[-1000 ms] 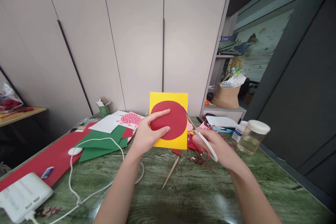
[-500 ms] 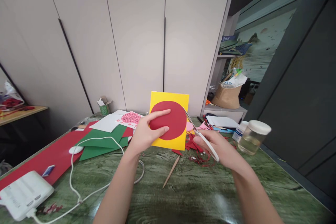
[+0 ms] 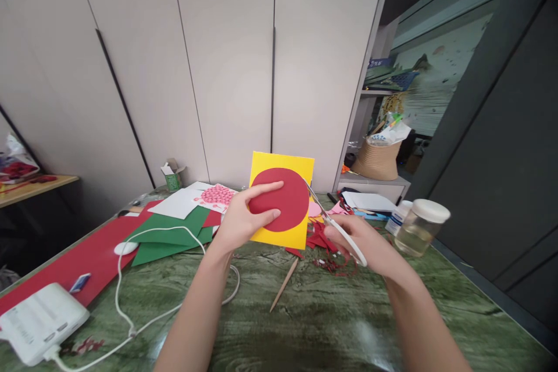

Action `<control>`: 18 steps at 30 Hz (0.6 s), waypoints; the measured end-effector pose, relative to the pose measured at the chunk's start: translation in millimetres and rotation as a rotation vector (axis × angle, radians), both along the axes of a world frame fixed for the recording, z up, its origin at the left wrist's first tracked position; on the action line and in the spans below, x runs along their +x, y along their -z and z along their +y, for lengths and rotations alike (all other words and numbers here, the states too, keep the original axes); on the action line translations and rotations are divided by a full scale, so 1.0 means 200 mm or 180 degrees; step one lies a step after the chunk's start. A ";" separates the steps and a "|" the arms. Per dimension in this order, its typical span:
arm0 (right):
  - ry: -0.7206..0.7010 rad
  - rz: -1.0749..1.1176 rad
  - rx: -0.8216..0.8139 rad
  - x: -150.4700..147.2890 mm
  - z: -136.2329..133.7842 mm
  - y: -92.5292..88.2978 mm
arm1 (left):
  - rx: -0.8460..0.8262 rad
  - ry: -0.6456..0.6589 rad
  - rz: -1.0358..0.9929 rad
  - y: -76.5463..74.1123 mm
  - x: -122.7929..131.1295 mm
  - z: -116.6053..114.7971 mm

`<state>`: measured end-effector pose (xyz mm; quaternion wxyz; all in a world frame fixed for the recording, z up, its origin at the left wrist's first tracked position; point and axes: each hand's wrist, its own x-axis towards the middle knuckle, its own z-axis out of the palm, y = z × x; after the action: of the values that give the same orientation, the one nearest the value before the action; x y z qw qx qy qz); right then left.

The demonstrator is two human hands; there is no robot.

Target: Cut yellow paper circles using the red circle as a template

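Note:
My left hand (image 3: 246, 215) grips a red paper circle (image 3: 290, 200) together with a yellow paper sheet (image 3: 285, 238) behind it, thumb and index finger lying across the red face. Both papers are held up above the table. In my right hand (image 3: 360, 241) is a pair of scissors (image 3: 344, 235) with white handles. The scissor blades reach up to the right edge of the red circle, against the yellow sheet. Whether the blades are cutting into the paper cannot be made out.
On the green marbled table (image 3: 331, 325) lie a wooden pencil-like stick (image 3: 284, 285), red paper scraps (image 3: 320, 238), green sheets (image 3: 170, 238) and a white cable (image 3: 174, 309). A white power adapter (image 3: 43, 322) sits at left, a lidded jar (image 3: 421, 229) at right. Tall cabinet doors (image 3: 226, 70) stand behind.
Very little differs. The papers have turned slightly in my left hand, and my right hand with the scissors has shifted a touch to the right.

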<state>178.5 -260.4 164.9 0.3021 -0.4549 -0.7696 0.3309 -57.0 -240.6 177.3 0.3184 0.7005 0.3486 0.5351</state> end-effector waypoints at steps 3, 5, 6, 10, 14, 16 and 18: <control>-0.0045 -0.0087 0.0135 0.00 -0.01 0.00 | -0.0044 0.0077 0.0066 0.00 0.00 0.00; -0.0074 -0.0161 0.0237 -0.01 -0.01 -0.01 | -0.0071 0.0139 0.0142 0.00 0.00 0.00; -0.0081 -0.0199 0.0304 -0.01 -0.01 -0.01 | -0.0076 0.0162 0.0177 0.00 0.00 0.00; -0.0111 -0.0254 0.0493 -0.01 -0.01 -0.01 | -0.0057 0.0227 0.0267 0.00 0.00 0.00; -0.0122 -0.0191 0.0444 -0.02 -0.01 -0.01 | -0.0040 0.0247 0.0303 0.01 0.00 0.00; -0.0126 -0.0197 0.0445 -0.02 0.00 -0.01 | -0.0047 0.0242 0.0321 0.00 0.00 0.00; -0.0137 -0.0209 0.0463 -0.02 0.00 -0.01 | -0.0058 0.0239 0.0344 0.00 0.00 -0.01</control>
<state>174.9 -260.9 166.6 0.3018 -0.4257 -0.8107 0.2656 -58.0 -241.8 177.0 0.3253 0.7381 0.3437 0.4809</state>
